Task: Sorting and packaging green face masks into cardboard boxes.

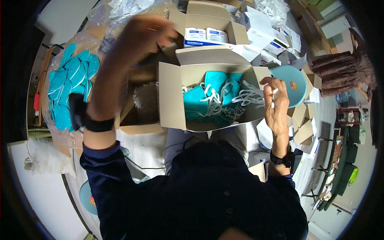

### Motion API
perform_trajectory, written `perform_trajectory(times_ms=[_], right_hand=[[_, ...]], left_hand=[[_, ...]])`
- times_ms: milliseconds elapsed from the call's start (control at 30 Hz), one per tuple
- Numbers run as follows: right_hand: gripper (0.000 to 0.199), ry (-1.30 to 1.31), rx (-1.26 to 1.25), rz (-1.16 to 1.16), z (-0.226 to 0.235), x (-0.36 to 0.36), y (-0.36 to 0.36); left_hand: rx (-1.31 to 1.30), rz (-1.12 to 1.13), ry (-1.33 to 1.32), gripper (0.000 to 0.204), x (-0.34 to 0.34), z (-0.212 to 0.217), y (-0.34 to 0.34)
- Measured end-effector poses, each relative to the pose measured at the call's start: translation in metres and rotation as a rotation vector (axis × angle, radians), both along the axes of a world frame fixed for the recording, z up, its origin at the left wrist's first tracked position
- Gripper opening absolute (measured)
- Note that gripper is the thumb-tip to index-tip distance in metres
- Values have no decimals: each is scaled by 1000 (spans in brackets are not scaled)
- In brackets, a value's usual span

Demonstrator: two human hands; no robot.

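Observation:
In front of me stands an open cardboard box [171, 96] holding teal fabric masks [196, 100] with white straps tangled over them. My right hand [276, 102] is at the box's right edge, its fingers closed on a bunch of white straps [251, 95] that run back toward the masks. Raised over the far left side of the box is my left hand [154, 30], smeared by motion, so its fingers and anything in them cannot be made out. To the left, a clear plastic bag holds a pile of teal cup-shaped pieces [66, 82].
A light blue bucket [298, 82] stands right of the box. Behind is another open carton [238, 34] with white packs [206, 35]. White boxes [258, 30] and plastic wrapping [274, 10] crowd the far side. A person [340, 66] in patterned clothing stands at right.

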State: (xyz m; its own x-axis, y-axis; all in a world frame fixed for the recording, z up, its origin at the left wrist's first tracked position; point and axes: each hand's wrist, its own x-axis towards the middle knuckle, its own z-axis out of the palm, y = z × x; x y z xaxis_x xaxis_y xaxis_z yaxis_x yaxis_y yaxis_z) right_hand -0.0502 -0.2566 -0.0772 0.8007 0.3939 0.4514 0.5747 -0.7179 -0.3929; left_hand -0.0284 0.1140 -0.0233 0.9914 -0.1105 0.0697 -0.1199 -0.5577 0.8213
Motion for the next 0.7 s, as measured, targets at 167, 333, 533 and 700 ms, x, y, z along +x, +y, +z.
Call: perform_trajectory(times_ms=[167, 333, 533, 700], right_hand=[[39, 422, 608, 46, -27, -6, -18], [38, 624, 622, -117, -34, -15, -33], [34, 527, 658, -147, -34, -16, -48], [27, 521, 904, -225, -29, -12, -43]], left_hand=[[363, -276, 252, 30, 39, -79, -137], [599, -19, 266, 36, 24, -164, -199], [37, -60, 371, 21, 19, -184, -195], [-754, 37, 330, 15, 0, -96, -195]])
